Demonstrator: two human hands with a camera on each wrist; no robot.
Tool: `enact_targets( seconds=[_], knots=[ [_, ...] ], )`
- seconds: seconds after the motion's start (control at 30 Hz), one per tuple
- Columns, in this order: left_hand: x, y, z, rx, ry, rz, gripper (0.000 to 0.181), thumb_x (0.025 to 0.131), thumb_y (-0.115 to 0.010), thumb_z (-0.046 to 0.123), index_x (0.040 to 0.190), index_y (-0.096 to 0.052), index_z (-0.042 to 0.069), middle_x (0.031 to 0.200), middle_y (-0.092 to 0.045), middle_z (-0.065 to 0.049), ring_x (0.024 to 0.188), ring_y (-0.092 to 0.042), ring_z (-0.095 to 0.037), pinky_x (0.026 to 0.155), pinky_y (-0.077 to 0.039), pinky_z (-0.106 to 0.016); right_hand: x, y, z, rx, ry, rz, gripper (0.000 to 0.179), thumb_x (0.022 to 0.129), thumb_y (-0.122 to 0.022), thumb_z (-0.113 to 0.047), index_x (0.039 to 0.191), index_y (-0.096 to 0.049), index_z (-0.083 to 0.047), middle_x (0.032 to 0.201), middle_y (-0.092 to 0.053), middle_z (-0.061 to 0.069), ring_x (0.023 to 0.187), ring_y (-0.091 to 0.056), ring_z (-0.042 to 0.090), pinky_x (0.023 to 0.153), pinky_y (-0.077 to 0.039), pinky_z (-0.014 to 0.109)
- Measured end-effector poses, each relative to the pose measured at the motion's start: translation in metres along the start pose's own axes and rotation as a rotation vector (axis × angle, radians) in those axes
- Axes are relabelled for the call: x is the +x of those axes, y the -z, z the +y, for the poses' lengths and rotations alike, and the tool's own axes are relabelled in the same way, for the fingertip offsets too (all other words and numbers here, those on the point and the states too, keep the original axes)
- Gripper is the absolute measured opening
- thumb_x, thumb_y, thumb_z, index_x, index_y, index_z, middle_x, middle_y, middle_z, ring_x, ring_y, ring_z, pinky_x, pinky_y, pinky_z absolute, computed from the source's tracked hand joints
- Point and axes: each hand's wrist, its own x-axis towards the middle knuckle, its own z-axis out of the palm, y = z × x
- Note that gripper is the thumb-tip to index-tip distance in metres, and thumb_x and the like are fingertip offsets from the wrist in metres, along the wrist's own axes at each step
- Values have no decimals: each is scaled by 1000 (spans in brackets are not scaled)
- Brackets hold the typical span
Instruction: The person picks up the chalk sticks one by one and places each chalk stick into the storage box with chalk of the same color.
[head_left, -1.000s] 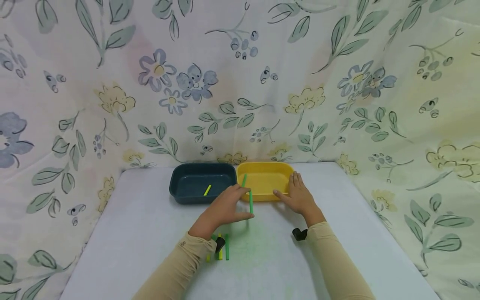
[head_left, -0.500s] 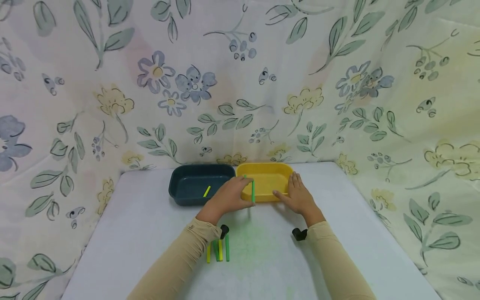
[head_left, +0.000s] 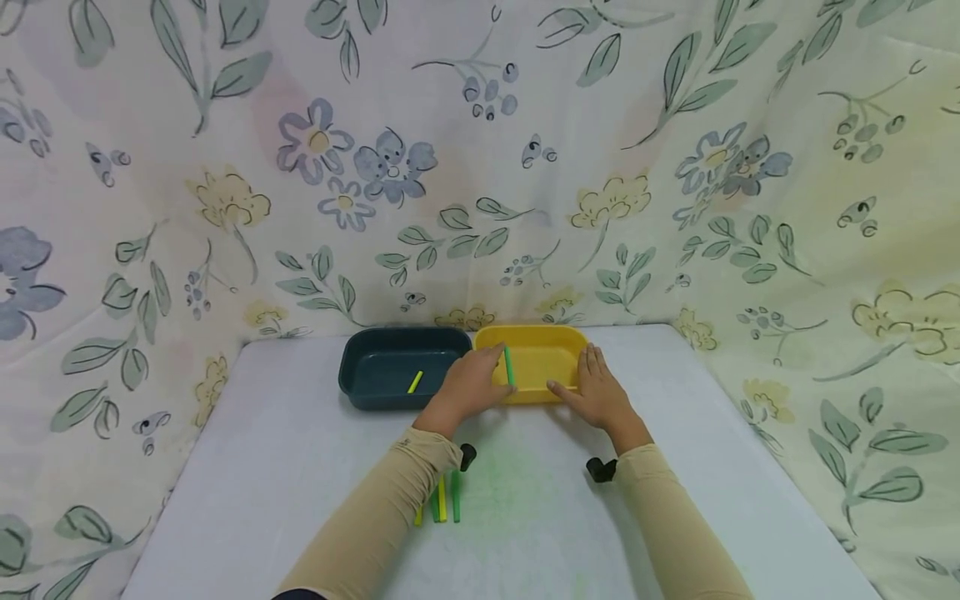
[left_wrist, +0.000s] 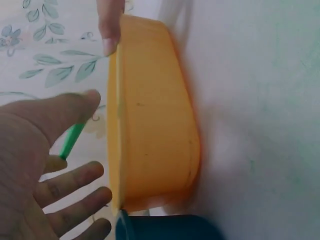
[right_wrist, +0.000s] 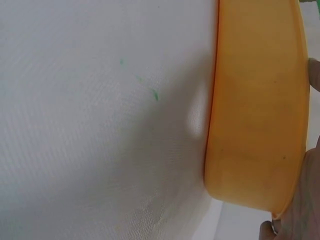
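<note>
Your white table (head_left: pixel 547 517) bears a dark tray (head_left: pixel 390 401) and yellow tray (head_left: pixel 534 396) along its far edge; sticks (head_left: pixel 443 502) lie nearer you.

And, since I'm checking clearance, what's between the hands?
In the head view, the yellow tray, plus the green stick the left hand pinches.

Yellow tray (head_left: pixel 543 367), near the far edge of the surface: plastic in appearance, smooth walls, low sheen, fine dark specks. Dark blue tray (head_left: pixel 375 371), beside it along the same edge: likewise plastic in appearance — smooth, with faint gloss. Green stick (head_left: pixel 510 367), at the yellow tray: smooth-looking, evenly coloured. Surface (head_left: pixel 300 433): white covering, matt, with a fine woven-looking grain and smudged green marks. Backdrop (head_left: pixel 480 158), beyond the far edge: printed cloth — matt, lightly creased. Sleeves (head_left: pixel 671 521): beige cloth, matt, wrinkled at the left forearm.
</note>
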Motion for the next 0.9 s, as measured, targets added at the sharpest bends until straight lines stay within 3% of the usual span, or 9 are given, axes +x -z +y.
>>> enact_targets(
  seconds=[0.13, 0.27, 0.6, 0.9],
  knots=[
    [1, -3, -2, 40, 31, 46, 54, 100, -75, 35, 145, -65, 6, 132, -71, -12, 115, -68, -31, 97, -57, -52, 0, 0, -1, -4, -1, -3, 121, 98, -34, -85, 165, 0, 10, 177, 6, 26, 166, 4, 43, 134, -11, 59],
    [-1, -4, -3, 53, 17, 75, 34, 101, -74, 32, 125, -77, 7, 125, -73, -12, 111, -68, -32, 92, -59, -51, 0, 0, -1, -8, -2, -4, 121, 98, -33, -85, 165, 0, 10, 177, 6, 26, 166, 4, 43, 134, -11, 59],
    [-5, -5, -6, 47, -25, 84, 35, 98, -77, 33, 120, -79, 6, 118, -73, -11, 104, -68, -30, 87, -59, -48, -1, 0, 0, -15, 3, 2, 121, 99, -33, -85, 165, -1, 11, 176, 5, 27, 165, 4, 44, 134, -11, 60],
    [-20, 1, -10, 18, -50, 102, 33, 95, -80, 32, 117, -79, 7, 115, -74, -12, 93, -64, -24, 79, -56, -41, 0, 0, -2, -16, -2, -4, 122, 98, -31, -86, 166, 0, 10, 177, 5, 27, 165, 3, 44, 134, -12, 59]
  ],
)
